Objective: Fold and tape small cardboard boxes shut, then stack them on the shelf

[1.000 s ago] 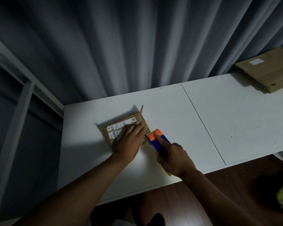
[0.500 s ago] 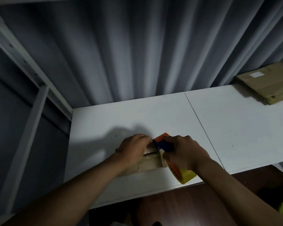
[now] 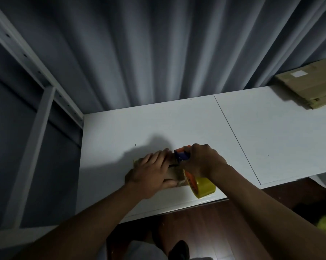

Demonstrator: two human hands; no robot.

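On table (image 3: 177, 124), hands (image 3: 151, 173) taping box (image 3: 174, 174)

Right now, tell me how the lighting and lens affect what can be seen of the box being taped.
Head view: dim, bluish light; the left hand covers most of the small box, which casts a soft shadow up-left on the white table. Wide-angle bending bows the shelf frame. The tape dispenser, gripped by the right hand, stays readable; the box's seam does not.
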